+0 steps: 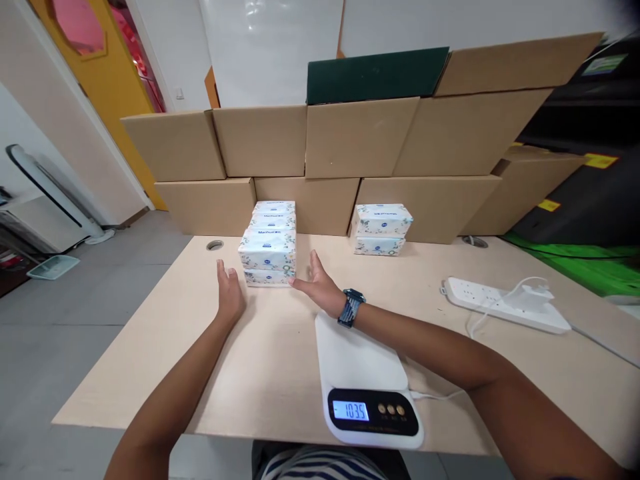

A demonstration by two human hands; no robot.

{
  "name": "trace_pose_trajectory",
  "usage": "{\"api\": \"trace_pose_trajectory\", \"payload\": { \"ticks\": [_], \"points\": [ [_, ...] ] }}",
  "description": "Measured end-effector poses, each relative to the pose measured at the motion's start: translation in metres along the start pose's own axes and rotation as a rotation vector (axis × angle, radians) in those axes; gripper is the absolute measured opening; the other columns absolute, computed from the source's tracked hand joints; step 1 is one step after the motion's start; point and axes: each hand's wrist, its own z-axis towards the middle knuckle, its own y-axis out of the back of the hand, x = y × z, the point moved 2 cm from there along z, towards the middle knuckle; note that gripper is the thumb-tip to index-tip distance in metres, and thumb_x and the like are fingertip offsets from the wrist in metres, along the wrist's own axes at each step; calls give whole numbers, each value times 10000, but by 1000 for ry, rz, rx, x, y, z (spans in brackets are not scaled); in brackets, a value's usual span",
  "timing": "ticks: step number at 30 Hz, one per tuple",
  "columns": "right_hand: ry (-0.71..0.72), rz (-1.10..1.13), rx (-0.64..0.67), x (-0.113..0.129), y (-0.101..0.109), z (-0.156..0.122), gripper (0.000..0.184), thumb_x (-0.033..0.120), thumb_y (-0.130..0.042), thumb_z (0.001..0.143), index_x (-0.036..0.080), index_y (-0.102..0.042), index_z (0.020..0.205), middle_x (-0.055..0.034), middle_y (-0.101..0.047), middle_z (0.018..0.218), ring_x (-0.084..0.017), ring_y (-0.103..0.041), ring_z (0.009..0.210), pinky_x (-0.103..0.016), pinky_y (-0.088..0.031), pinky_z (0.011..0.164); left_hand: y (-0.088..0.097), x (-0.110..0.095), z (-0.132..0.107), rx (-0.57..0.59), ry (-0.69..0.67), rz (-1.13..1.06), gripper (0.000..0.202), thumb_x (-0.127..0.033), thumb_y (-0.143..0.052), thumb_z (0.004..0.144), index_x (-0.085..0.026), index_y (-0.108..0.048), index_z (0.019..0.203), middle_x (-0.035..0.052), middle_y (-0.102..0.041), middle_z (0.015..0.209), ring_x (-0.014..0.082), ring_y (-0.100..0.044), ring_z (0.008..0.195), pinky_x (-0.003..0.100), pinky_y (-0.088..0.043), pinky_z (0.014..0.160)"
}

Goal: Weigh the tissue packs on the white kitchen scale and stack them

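White floral packs of tissues [268,250] stand in a stacked row on the table, left of the middle. My left hand [230,293] is just to the left of this row, its fingers stretched out and nothing in it. On the other side is my right hand [320,288], spread, with a watch [351,307] on the wrist. Its thumb tip is at the front right corner of the lower pack; whether it touches I cannot tell. Below the right wrist lies a white digital scale [360,360], its display lit and its platform partly hidden by the right arm.
Two more tissue packs [383,230] are stacked at the back right. Cardboard boxes [430,207] wall off the table's far edge. A white power strip [505,305] with a plugged-in charger lies at right, and a cable runs from the scale under my right arm.
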Motion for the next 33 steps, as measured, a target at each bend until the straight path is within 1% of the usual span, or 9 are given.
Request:
{"api": "trace_pose_trajectory", "payload": {
  "ticks": [4, 6, 8, 12, 16, 20, 23, 26, 33],
  "points": [
    [11, -104, 31, -10, -2, -8, 1391, 491, -868, 729, 200, 10, 1769, -123, -95, 1855, -309, -88, 1727, -520, -82, 1401, -3, -9, -4, 123, -53, -26, 1002, -758, -575, 968, -233, -213, 1740, 126, -138, 1857, 310, -107, 1733, 481, -105, 1417],
    [1, -110, 41, -14, -2, -8, 1380, 488, -867, 733, 208, 0, 1770, -121, -105, 1853, -314, -113, 1723, -532, -100, 1397, -4, -13, -7, 177, -89, -46, 1012, -755, -634, 939, -258, -249, 1733, 113, -191, 1849, 316, -158, 1725, 472, -133, 1415],
    [3, -86, 17, -15, -1, -3, 1384, 485, -871, 733, 215, 6, 1769, -119, -103, 1854, -318, -122, 1722, -537, -130, 1393, -5, -17, -10, 198, -119, -72, 1024, -767, -651, 923, -262, -270, 1728, 114, -229, 1839, 328, -196, 1716, 469, -150, 1413],
    [-7, -35, -67, -10, 2, 14, 1402, 486, -858, 748, 193, 63, 1763, -131, -79, 1856, -305, -112, 1725, -516, -176, 1387, -5, -19, -11, 176, -120, -128, 1115, -799, -701, 868, -260, -246, 1732, 126, -171, 1851, 360, -169, 1718, 485, -163, 1411],
    [-18, -36, -78, -8, -2, 24, 1403, 475, -840, 767, 156, 106, 1752, -157, -83, 1851, -291, -110, 1726, -507, -178, 1385, -5, -17, -5, 185, -100, -176, 1191, -845, -724, 807, -253, -249, 1725, 145, -150, 1852, 372, -137, 1723, 503, -160, 1411],
    [-7, -52, -78, -10, -9, 24, 1381, 451, -827, 781, 148, 110, 1750, -158, -87, 1852, -263, -112, 1727, -461, -154, 1392, -5, -16, -3, 194, -81, -220, 1214, -885, -722, 767, -261, -285, 1712, 152, -190, 1842, 380, -147, 1720, 538, -195, 1402],
    [10, -72, -101, -10, -14, 23, 1375, 449, -812, 798, 180, 150, 1743, -129, -44, 1861, -241, -45, 1733, -462, -97, 1400, -5, -19, -7, 192, -118, -237, 1136, -851, -722, 805, -278, -323, 1701, 129, -232, 1836, 359, -186, 1715, 511, -207, 1404],
    [44, -106, -134, -6, -17, 22, 1367, 433, -797, 813, 176, 180, 1734, -116, 30, 1863, -234, 19, 1733, -451, -52, 1404, -4, -23, -11, 203, -159, -241, 1095, -791, -746, 839, -273, -322, 1705, 121, -229, 1837, 335, -199, 1714, 478, -201, 1408],
    [103, -171, -133, -3, -22, 21, 1323, 447, -765, 847, 226, 199, 1726, -83, 82, 1862, -248, 46, 1731, -487, -41, 1407, -2, -28, -11, 189, -127, -225, 1185, -817, -786, 772, -269, -312, 1710, 128, -198, 1844, 363, -169, 1717, 488, -150, 1415]
  ]
}}
